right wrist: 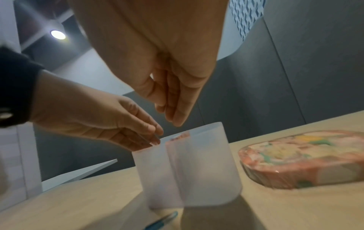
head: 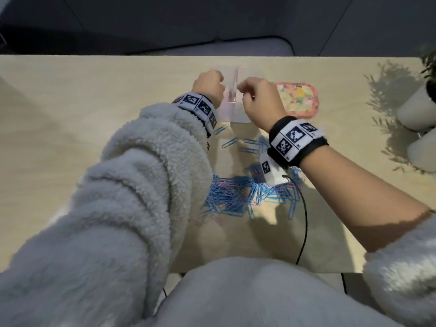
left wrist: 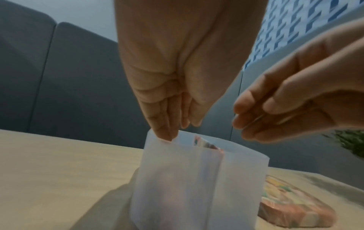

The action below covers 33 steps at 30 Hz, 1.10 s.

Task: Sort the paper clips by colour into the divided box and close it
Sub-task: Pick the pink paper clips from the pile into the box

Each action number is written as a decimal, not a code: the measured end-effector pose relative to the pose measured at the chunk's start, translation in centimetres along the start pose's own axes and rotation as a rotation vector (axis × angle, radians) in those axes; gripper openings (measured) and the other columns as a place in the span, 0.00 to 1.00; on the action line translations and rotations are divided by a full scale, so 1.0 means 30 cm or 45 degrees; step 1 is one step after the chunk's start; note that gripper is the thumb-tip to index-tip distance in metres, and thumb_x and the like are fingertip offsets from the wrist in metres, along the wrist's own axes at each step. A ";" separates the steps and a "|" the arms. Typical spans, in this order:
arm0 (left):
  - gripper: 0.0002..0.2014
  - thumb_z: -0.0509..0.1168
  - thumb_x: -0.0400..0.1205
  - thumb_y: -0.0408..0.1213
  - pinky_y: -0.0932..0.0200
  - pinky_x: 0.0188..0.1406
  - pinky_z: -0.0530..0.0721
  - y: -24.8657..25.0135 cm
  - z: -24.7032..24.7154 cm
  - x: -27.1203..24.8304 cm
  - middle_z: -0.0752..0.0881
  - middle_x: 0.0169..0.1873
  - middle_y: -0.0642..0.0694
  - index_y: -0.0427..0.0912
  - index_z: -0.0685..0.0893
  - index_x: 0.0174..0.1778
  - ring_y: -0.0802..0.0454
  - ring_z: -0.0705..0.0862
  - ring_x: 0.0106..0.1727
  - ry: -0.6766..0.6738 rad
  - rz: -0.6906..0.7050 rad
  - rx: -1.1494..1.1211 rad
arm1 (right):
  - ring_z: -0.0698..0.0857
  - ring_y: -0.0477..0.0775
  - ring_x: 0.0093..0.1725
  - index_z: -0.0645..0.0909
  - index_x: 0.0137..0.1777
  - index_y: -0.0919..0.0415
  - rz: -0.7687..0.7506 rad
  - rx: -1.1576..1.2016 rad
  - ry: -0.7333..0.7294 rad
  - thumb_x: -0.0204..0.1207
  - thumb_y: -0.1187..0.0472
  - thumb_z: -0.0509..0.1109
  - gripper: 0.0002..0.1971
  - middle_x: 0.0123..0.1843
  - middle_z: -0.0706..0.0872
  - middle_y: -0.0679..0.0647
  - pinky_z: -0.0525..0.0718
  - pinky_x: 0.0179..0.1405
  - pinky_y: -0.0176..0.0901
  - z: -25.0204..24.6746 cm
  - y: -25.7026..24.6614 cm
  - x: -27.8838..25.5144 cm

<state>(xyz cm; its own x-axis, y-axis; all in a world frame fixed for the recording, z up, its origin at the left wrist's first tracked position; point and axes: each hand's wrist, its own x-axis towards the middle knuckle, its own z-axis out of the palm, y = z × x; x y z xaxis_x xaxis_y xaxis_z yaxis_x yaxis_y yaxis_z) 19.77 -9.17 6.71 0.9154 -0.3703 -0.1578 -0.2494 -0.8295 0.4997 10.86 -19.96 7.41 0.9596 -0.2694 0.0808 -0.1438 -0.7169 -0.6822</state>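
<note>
A translucent divided box (head: 232, 90) (left wrist: 177, 179) (right wrist: 197, 171) stands upright and uncovered on the table, with a pink tint along its divider. My left hand (head: 208, 84) (left wrist: 173, 132) (right wrist: 153, 138) points down with bunched fingertips just inside the left compartment's rim; whether it holds anything is hidden. My right hand (head: 245, 88) (left wrist: 242, 123) (right wrist: 173, 119) hovers over the right side of the box, thumb pressed to fingers on a thin pale sliver that looks like a paper clip. Nearer me lies a pile of clips (head: 236, 194), mostly blue with a few pink.
The box's pink patterned lid (head: 297, 100) (left wrist: 291, 207) (right wrist: 305, 155) lies flat just right of the box. Loose blue clips (head: 230, 142) lie between box and pile. A black cable (head: 304, 220) runs off the near edge. White plant pots (head: 417, 107) stand far right.
</note>
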 end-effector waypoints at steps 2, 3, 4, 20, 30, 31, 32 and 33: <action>0.19 0.53 0.84 0.32 0.53 0.71 0.72 -0.001 0.005 -0.012 0.79 0.69 0.37 0.40 0.74 0.72 0.40 0.76 0.71 -0.005 0.024 -0.042 | 0.85 0.59 0.52 0.84 0.53 0.67 0.012 0.037 0.013 0.72 0.73 0.57 0.16 0.51 0.89 0.63 0.79 0.53 0.41 0.006 0.015 -0.045; 0.19 0.53 0.84 0.31 0.55 0.72 0.71 -0.009 0.000 -0.033 0.79 0.69 0.39 0.41 0.75 0.71 0.41 0.76 0.71 0.024 0.056 -0.084 | 0.85 0.59 0.51 0.84 0.51 0.67 0.010 0.063 0.003 0.72 0.73 0.57 0.15 0.50 0.89 0.63 0.80 0.53 0.43 0.018 0.020 -0.067; 0.19 0.53 0.84 0.30 0.56 0.71 0.71 -0.022 -0.008 -0.064 0.80 0.69 0.40 0.41 0.76 0.70 0.43 0.76 0.71 0.073 0.100 -0.127 | 0.85 0.59 0.50 0.84 0.50 0.67 -0.009 0.082 -0.020 0.72 0.73 0.58 0.14 0.49 0.89 0.62 0.80 0.53 0.44 0.036 0.025 -0.089; 0.11 0.69 0.77 0.36 0.47 0.60 0.78 -0.460 0.137 -0.676 0.87 0.54 0.42 0.44 0.89 0.54 0.41 0.82 0.56 -0.055 0.081 0.102 | 0.76 0.64 0.58 0.85 0.56 0.57 -0.632 -0.448 -0.844 0.77 0.57 0.66 0.11 0.59 0.81 0.59 0.76 0.59 0.56 0.279 0.057 -0.388; 0.07 0.67 0.78 0.37 0.57 0.55 0.71 -0.473 0.142 -0.723 0.85 0.49 0.44 0.41 0.88 0.48 0.46 0.78 0.54 -0.011 0.024 0.021 | 0.78 0.63 0.56 0.84 0.52 0.62 -0.340 -0.427 -0.560 0.80 0.59 0.61 0.11 0.52 0.85 0.59 0.76 0.56 0.55 0.225 0.076 -0.349; 0.07 0.67 0.79 0.37 0.56 0.56 0.71 -0.465 0.139 -0.711 0.84 0.49 0.44 0.41 0.88 0.48 0.46 0.78 0.55 0.042 0.000 0.007 | 0.78 0.63 0.57 0.84 0.52 0.62 -0.307 -0.425 -0.551 0.80 0.59 0.61 0.11 0.52 0.85 0.59 0.77 0.57 0.55 0.237 0.058 -0.336; 0.07 0.66 0.80 0.37 0.55 0.57 0.72 -0.457 0.134 -0.695 0.84 0.50 0.44 0.41 0.87 0.49 0.46 0.78 0.56 0.090 -0.034 -0.003 | 0.79 0.63 0.58 0.84 0.52 0.62 -0.272 -0.434 -0.544 0.80 0.59 0.61 0.11 0.53 0.86 0.60 0.77 0.57 0.55 0.251 0.040 -0.324; 0.08 0.65 0.80 0.37 0.53 0.58 0.73 -0.451 0.131 -0.673 0.84 0.51 0.44 0.41 0.86 0.51 0.46 0.78 0.57 0.131 -0.071 -0.011 | 0.79 0.63 0.59 0.84 0.52 0.62 -0.231 -0.443 -0.540 0.79 0.59 0.62 0.11 0.53 0.86 0.60 0.78 0.57 0.54 0.267 0.026 -0.311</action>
<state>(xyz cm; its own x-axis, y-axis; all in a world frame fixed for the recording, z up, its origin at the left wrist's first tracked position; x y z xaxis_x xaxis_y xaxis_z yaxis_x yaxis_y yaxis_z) 3.41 7.90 -0.21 0.9554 -0.2786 -0.0977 -0.1949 -0.8437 0.5001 3.73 -12.83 0.30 0.9791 0.1075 -0.1727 0.0301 -0.9163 -0.3994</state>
